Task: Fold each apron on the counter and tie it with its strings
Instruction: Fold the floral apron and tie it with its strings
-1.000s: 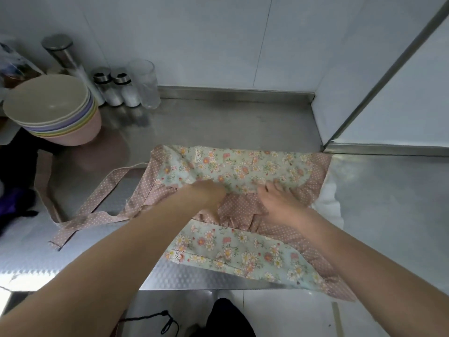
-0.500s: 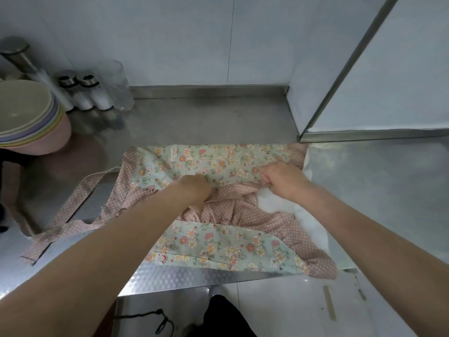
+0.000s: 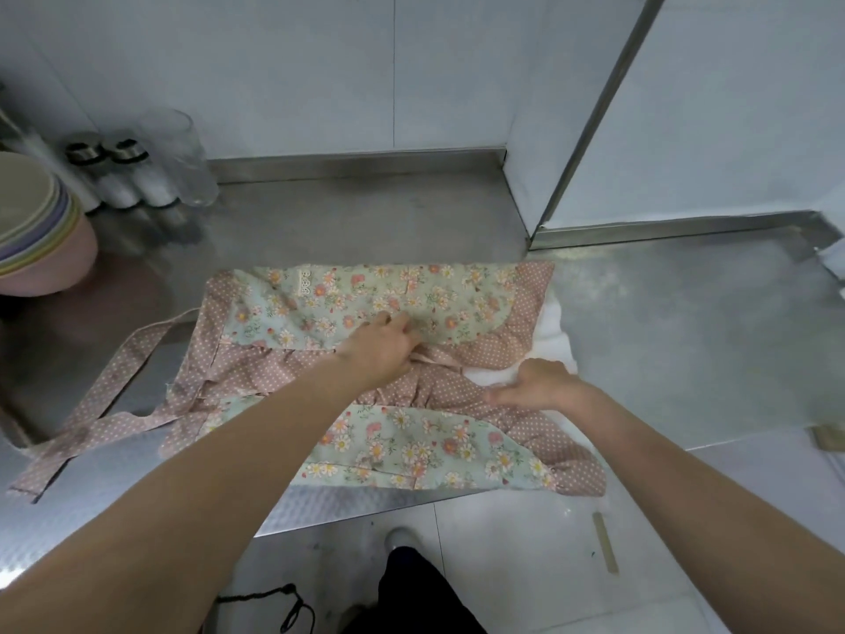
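Both hands — on floral apron (image 3: 411, 290)

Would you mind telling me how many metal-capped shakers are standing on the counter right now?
2: the left shaker and the right shaker stand side by side at the back left, between the stacked bowls and a clear glass. More may lie outside the frame.

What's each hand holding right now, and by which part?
Left hand pinches the apron at its dotted middle ruffle. Right hand rests on the ruffle nearer the right edge; whether it grips cannot be told.
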`<state>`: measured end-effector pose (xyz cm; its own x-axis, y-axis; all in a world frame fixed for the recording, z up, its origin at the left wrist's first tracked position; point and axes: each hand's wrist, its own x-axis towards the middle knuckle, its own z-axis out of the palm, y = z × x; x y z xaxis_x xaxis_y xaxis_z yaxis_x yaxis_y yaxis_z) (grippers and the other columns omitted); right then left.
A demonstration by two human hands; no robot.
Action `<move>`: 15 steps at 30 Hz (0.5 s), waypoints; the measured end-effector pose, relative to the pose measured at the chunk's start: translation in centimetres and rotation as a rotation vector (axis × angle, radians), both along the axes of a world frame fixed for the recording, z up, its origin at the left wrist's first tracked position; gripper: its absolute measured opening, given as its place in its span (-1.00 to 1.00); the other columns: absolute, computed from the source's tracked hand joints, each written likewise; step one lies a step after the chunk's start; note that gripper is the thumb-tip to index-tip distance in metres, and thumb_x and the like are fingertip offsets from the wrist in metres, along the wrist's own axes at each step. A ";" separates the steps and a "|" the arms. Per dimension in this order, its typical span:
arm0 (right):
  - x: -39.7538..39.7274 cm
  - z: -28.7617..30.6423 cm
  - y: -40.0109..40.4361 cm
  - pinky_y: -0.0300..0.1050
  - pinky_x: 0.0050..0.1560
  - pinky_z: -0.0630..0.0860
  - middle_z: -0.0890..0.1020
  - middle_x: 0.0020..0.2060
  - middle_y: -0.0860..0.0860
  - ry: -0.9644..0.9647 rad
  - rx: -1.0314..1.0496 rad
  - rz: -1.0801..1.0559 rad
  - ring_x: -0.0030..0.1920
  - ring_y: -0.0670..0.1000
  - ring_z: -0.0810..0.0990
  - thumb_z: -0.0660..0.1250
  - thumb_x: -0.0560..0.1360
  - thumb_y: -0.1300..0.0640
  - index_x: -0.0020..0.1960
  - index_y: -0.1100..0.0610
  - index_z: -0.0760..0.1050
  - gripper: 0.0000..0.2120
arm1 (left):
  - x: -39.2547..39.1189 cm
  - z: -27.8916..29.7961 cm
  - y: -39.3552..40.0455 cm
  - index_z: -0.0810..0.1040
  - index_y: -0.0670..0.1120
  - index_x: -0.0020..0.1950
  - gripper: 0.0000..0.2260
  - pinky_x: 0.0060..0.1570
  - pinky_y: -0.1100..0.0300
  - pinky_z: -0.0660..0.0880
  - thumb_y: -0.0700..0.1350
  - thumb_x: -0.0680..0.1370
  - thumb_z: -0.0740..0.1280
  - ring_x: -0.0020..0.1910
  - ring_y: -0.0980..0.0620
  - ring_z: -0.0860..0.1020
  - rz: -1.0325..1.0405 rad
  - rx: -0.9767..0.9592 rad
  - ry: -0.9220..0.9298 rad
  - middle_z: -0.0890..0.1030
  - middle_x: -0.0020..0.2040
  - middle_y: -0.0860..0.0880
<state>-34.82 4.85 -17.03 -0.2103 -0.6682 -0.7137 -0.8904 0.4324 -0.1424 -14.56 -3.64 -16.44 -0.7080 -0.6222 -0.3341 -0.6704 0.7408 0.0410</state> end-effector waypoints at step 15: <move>1.5 -1.7 -3.6 0.00 -0.03 0.42 0.62 -0.06 0.18 0.092 -0.753 -0.163 -0.02 0.19 0.59 0.08 0.62 0.14 0.17 0.21 0.37 -0.79 | 0.7 1.1 -1.3 0.43 -0.03 -0.05 -0.92 0.32 -0.10 0.26 -0.04 0.56 0.23 0.35 -0.12 0.19 0.148 0.247 0.162 0.28 0.34 -0.05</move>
<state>-33.31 1.26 -18.71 -0.3839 -0.9218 -0.0543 -0.8465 0.3748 -0.3781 -13.90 -4.98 -15.36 -0.6722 -0.6365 -0.3782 -0.7402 0.5902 0.3222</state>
